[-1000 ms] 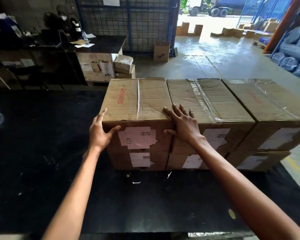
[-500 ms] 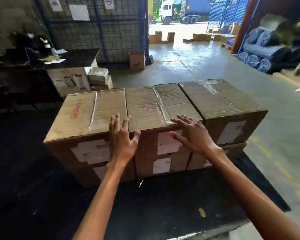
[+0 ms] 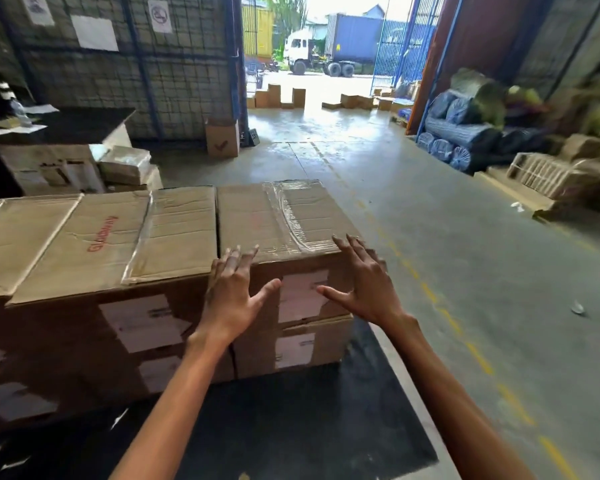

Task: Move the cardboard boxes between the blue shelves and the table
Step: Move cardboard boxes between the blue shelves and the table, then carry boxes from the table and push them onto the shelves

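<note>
Several taped cardboard boxes stand in two layers on a black table. The rightmost top box has clear tape across its lid and a white label on its near face. My left hand lies with spread, straight fingers on that box's near top-left corner. My right hand reaches with spread fingers to its near top-right corner; whether it touches is unclear. A middle top box with red lettering sits against it on the left. A lower box lies beneath the rightmost one.
The table's right edge runs just past the boxes, with concrete floor and a yellow dashed line beyond. Wrapped blue rolls and a pallet of cartons lie at the right. A wire cage wall and a desk stand behind.
My view has swung right. Both hands have shifted from the left box, across the middle one, to the near top corners of the rightmost top box.
</note>
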`<state>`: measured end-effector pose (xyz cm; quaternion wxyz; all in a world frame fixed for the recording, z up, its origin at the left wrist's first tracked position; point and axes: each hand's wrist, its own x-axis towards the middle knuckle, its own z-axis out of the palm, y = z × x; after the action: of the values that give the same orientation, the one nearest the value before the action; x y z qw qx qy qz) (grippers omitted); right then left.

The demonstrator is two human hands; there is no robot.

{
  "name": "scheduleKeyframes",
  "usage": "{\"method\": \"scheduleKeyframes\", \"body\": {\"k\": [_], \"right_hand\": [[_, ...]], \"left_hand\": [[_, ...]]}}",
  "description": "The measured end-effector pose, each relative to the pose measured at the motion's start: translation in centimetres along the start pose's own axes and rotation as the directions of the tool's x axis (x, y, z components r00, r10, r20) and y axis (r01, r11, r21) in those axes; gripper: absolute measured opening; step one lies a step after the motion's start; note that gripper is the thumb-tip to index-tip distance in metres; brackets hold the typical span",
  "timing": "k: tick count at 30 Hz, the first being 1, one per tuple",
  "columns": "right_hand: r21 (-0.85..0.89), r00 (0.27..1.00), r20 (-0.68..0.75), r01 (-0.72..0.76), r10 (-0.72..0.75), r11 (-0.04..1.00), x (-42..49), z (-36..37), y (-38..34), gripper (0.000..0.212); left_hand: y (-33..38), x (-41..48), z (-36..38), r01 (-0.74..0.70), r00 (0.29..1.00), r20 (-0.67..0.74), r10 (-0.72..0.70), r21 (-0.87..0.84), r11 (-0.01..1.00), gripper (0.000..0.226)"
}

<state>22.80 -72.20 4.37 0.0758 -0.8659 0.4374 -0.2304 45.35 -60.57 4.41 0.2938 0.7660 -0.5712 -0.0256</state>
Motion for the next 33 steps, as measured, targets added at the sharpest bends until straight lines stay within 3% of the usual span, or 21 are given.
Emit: {"method": "scheduleKeyframes", "body": {"k": [10, 15, 18, 22, 25, 27, 30, 33], "right_hand": [[0.156, 0.999, 0.045, -0.020, 0.013, 0.988, 3.1, 1.9, 6.3, 0.111], [0.276, 1.000, -0.010, 0.008, -0.005, 0.961, 3.3, 2.5, 8.4, 0.082], [0.323, 0.999, -0.043, 0.026, -0.013, 0.946, 3.3, 2.4, 9.8, 0.077], [0.381, 0.996, -0.083, 0.014, 0.019, 0.925, 3.3, 2.2, 11.4, 0.077], [0.415, 0.994, -0.110, 0.051, -0.006, 0.909, 3.2, 2.9, 11.9, 0.081], [0.486, 0.994, -0.103, 0.026, 0.027, 0.873, 3.1, 3.7, 11.7, 0.095], [0.720, 0.992, 0.050, -0.118, 0.119, 0.684, 2.6, 5.1, 11.9, 0.133], [0.819, 0.962, 0.206, -0.269, 0.178, 0.507, 2.4, 7.3, 12.8, 0.132]], "left_hand": [[1.4, 1.7, 1.7, 0.151, 0.988, -0.059, -0.144, 0.142, 0.978, 0.089], [2.0, 1.5, 2.9, 0.145, 0.988, -0.088, -0.130, 0.187, 0.972, 0.090], [2.4, 1.4, 3.5, 0.097, 0.986, -0.147, -0.072, 0.168, 0.981, 0.084], [2.8, 0.6, 5.2, 0.017, 0.953, -0.299, -0.042, -0.085, 0.996, 0.085], [2.7, -0.9, 7.2, 0.031, 0.896, -0.411, -0.171, -0.327, 0.945, 0.103], [2.6, -1.8, 8.7, 0.097, 0.844, -0.421, -0.331, -0.489, 0.867, 0.113], [2.1, -2.7, 10.7, 0.202, 0.788, -0.353, -0.504, -0.625, 0.754, 0.114], [1.0, -2.1, 11.3, 0.294, 0.791, -0.238, -0.563, -0.659, 0.692, 0.110]]}}
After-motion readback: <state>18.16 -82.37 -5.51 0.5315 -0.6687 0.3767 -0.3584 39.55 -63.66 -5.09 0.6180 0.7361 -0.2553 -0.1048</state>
